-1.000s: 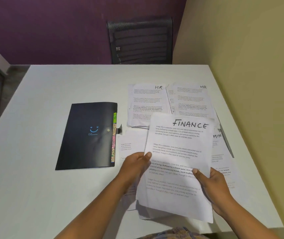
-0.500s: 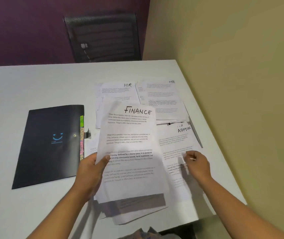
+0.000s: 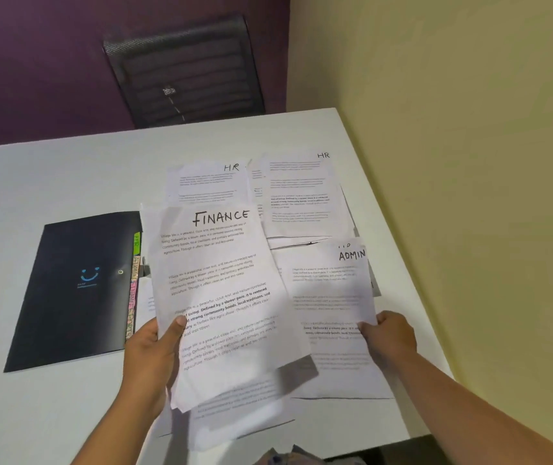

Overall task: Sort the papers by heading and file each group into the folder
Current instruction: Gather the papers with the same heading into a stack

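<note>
Finance sheet [image 3: 214, 280] is pinched at left edge by left grip [image 3: 150, 355], Admin sheet [image 3: 330, 290] at right edge by right grip [image 3: 390, 337].

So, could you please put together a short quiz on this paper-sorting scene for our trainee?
1. Which heading tops the sheet that the left hand holds up? A) HR B) FINANCE C) ADMIN
2. True or false: the dark folder lies on the person's right side.
3. Fill in: the right hand pinches the edge of the sheet headed ____.

Key:
1. B, the FINANCE sheet.
2. False: it lies on the person's left.
3. ADMIN: the hand grips the ADMIN sheet at its right edge.
</note>
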A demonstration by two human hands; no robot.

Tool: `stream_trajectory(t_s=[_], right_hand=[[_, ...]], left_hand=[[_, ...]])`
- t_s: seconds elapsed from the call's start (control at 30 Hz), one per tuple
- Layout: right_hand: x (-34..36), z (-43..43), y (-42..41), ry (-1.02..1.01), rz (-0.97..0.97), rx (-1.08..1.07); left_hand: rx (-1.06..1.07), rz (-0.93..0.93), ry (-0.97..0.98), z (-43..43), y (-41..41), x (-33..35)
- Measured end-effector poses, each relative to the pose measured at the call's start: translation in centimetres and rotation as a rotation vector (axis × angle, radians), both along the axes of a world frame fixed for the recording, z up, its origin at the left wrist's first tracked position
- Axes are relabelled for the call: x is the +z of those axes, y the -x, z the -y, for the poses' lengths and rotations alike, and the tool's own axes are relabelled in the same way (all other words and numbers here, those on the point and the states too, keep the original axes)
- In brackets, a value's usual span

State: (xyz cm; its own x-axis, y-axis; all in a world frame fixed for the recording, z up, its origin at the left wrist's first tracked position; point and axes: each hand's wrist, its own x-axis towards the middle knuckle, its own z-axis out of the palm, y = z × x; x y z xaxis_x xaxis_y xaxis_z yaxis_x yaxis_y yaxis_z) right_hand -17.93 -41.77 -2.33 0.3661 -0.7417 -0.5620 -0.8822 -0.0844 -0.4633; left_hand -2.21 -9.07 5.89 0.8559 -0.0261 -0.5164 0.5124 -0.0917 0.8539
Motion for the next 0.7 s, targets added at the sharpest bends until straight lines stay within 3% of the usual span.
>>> stream_trajectory(t_s=[0.33, 0.63, 0.7], right_hand=[[-0.5, 1.7, 3.0, -0.266, 0.200, -0.173], [-1.7, 2.7, 4.1, -0.282, 0.218, -0.117], [-1.6, 2.5, 4.3, -0.165, 0.199, -0.119]], left_hand=[[0.063, -0.005, -0.004, 2.7, 1.4, 0.4], [0.051, 0.000, 0.005, 2.8, 2.4, 0.1], [0.052, 0.007, 0.004, 2.6, 2.7, -0.1]])
